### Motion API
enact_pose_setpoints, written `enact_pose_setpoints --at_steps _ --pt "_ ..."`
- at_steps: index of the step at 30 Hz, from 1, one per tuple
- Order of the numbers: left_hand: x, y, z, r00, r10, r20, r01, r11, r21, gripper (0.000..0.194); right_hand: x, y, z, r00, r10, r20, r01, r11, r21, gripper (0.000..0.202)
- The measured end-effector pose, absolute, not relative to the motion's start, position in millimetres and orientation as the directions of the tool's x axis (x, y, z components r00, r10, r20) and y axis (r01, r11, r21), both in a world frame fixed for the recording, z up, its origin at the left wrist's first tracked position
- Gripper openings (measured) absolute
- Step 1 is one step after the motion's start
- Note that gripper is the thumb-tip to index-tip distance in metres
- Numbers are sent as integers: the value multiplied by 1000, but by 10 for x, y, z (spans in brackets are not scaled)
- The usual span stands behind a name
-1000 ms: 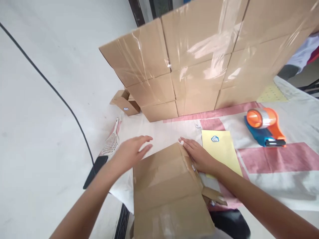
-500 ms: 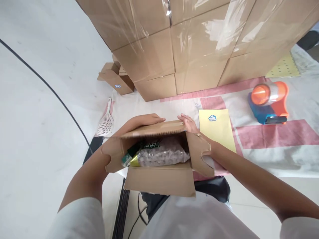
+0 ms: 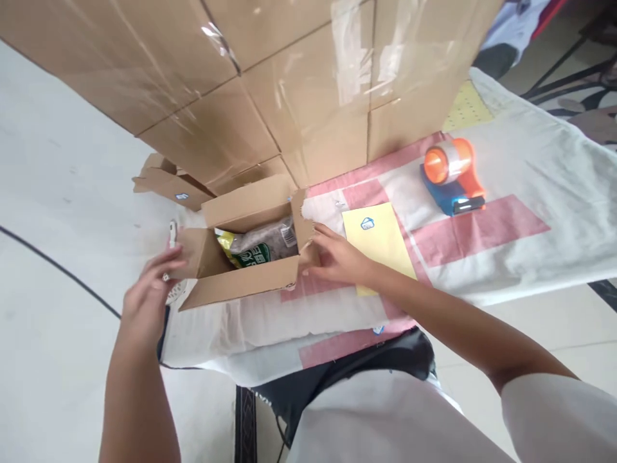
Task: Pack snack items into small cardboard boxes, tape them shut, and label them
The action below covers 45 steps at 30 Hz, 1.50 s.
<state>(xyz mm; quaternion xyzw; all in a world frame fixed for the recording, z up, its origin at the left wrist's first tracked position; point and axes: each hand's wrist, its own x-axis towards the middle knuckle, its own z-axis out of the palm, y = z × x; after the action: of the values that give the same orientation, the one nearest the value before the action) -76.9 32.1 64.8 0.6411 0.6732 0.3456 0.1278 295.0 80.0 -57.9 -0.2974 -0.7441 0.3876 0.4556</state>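
Observation:
An open cardboard box (image 3: 245, 280) stands on the cloth-covered table, its flaps spread outward. Inside lies a clear plastic bag (image 3: 270, 241) with a green and yellow label and greyish contents. My left hand (image 3: 152, 283) is at the box's left flap, its fingers apart and the thumb near the flap's edge. Against the right flap rests my right hand (image 3: 335, 257), fingers spread, with some fingertips partly behind the cardboard.
Stacked cartons (image 3: 313, 116) under clear film rise behind. A small open box (image 3: 176, 186) stands back left, above a white slotted ladle (image 3: 174, 292). Right are a yellow sheet (image 3: 380, 235) and an orange-blue tape dispenser (image 3: 450, 177).
The box now stands on the table, farther from my body, with its opening upward. My hands have moved from its far side to the left and right flaps. The view has shifted right.

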Motion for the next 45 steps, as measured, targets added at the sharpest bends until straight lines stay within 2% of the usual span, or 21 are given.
enact_pose_setpoints --at_steps 2,5,7,12,15,21,26,29,35,38,42,45 --pt "-735 159 483 -80 968 236 816 -72 573 29 3036 875 -556 -417 795 441 -64 458 -886 48" --pt "-702 132 248 -132 972 196 736 -36 676 25 3069 977 -579 -329 867 376 -176 334 -926 28" --pt "-699 193 147 -168 965 201 667 -39 744 24 3020 1020 -609 -311 871 381 -173 342 -924 21" --pt "-686 301 71 -178 958 227 638 -63 767 29 2931 997 -617 -334 800 499 -88 500 -861 22" --pt "-672 285 31 -202 952 230 623 -56 780 34 2947 966 -581 -354 769 533 -9 567 -824 17" --pt "-766 283 -113 -258 938 233 627 -21 779 46 2871 975 -522 -355 827 437 54 485 -873 23" --pt "-850 387 -142 -251 922 295 661 -59 748 66 2776 961 -558 -321 855 407 -12 426 -904 27" --pt "-854 424 -129 -214 919 331 682 -102 724 64 2756 951 -574 -312 860 404 -26 417 -908 26" --pt "-859 463 -182 -187 890 415 710 -170 683 65 2779 915 -522 -306 881 362 144 418 -897 21" --pt "-838 459 -242 -189 867 461 728 -191 658 68 2795 901 -497 -309 881 358 157 418 -895 24" --pt "-800 418 -301 -192 854 484 738 -199 645 56 2792 879 -496 -275 897 345 128 390 -912 19" --pt "-784 399 -333 -197 843 500 739 -208 641 53 2765 856 -519 -260 908 328 185 380 -906 14"
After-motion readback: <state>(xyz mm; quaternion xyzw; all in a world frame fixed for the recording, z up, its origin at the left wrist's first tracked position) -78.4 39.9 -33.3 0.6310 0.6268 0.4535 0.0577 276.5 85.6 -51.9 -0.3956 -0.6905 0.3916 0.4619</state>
